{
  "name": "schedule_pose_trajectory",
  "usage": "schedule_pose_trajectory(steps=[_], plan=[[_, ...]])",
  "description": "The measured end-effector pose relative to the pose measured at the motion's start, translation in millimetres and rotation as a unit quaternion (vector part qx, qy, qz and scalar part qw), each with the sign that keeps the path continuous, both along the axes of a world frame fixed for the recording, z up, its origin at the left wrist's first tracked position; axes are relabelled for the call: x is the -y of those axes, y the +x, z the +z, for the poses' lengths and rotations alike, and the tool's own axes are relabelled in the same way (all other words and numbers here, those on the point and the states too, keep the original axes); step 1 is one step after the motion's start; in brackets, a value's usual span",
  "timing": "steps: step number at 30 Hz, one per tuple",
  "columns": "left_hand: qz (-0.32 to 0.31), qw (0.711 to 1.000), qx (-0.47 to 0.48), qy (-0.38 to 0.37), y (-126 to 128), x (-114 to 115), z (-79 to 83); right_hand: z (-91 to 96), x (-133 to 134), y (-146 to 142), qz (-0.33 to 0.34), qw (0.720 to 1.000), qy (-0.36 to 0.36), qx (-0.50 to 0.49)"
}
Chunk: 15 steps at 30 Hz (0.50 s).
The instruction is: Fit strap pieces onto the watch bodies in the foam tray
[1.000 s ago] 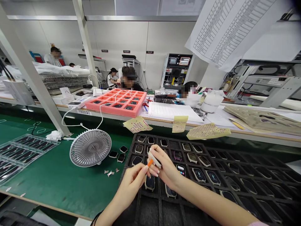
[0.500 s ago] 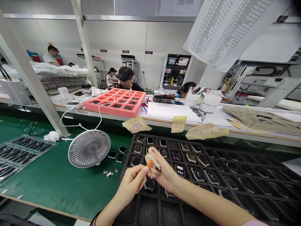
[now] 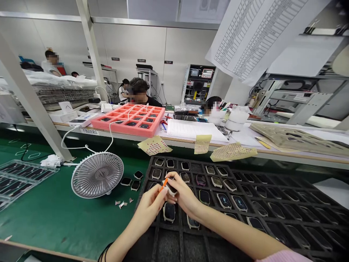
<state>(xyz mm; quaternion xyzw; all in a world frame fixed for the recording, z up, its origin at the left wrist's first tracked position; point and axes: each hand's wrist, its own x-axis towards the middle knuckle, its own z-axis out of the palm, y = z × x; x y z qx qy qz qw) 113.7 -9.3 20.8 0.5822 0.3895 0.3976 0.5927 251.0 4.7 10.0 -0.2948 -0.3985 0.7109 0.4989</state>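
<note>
My right hand (image 3: 178, 189) is closed around a pale-cased smartwatch (image 3: 172, 190), tilted above the tray. Between the thumb and fingers of my left hand (image 3: 152, 199) is a small orange strip (image 3: 164, 182), held against the edge of that watch. Whether the strip is a tool or a tab, I cannot tell. My fingers cover part of the watch. Beneath both hands lies a black foam tray (image 3: 170, 242), its compartments holding several more watches, among them one (image 3: 169, 212) just below my fingers.
A grey fan (image 3: 98, 175) stands on the green mat at left, beside several loose watches (image 3: 135, 185) and small pale pieces (image 3: 121, 204). On the shelf ahead sit a pink foam tray (image 3: 125, 127) and papers (image 3: 188, 128). Yellow sticker sheets (image 3: 203, 144) hang from its edge. Co-workers sit beyond.
The watch in my right hand has been turned, and the orange strip now points upward along its edge. A lit screen in the tray has gone dark. The whole view has shifted slightly.
</note>
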Motion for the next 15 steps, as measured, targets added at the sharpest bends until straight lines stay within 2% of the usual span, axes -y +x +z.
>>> schedule_pose_trajectory(steps=[3, 6, 8, 10, 11, 13, 15], plan=[[-0.012, 0.999, 0.014, -0.038, 2.3, -3.8, -3.5, -6.2, 0.4, -0.1, -0.013, 0.998, 0.037, 0.042], [0.014, 0.999, 0.019, -0.044, 3.1, -5.8, -6.3, -8.9, 0.7, -5.3, -0.014, 0.994, 0.072, 0.082], [0.03, 0.998, 0.023, -0.057, -1.4, -6.0, -5.2, -8.6, -5.7, -3.9, -0.042, 0.985, 0.102, 0.13], [0.048, 0.998, 0.01, -0.051, -13.2, -5.9, -1.8, -8.0, -21.2, 9.0, -0.11, 0.96, 0.138, 0.216], [0.062, 0.998, -0.01, -0.03, -22.2, -6.1, 0.0, -8.1, -32.3, 20.7, -0.164, 0.929, 0.162, 0.288], [0.102, 0.991, -0.081, 0.039, -44.5, -7.6, 0.8, -10.6, -58.0, 53.1, -0.211, 0.9, 0.177, 0.338], [0.155, 0.966, -0.18, 0.105, -68.1, -10.6, -4.5, -17.0, -82.6, 90.2, -0.256, 0.865, 0.184, 0.389]])
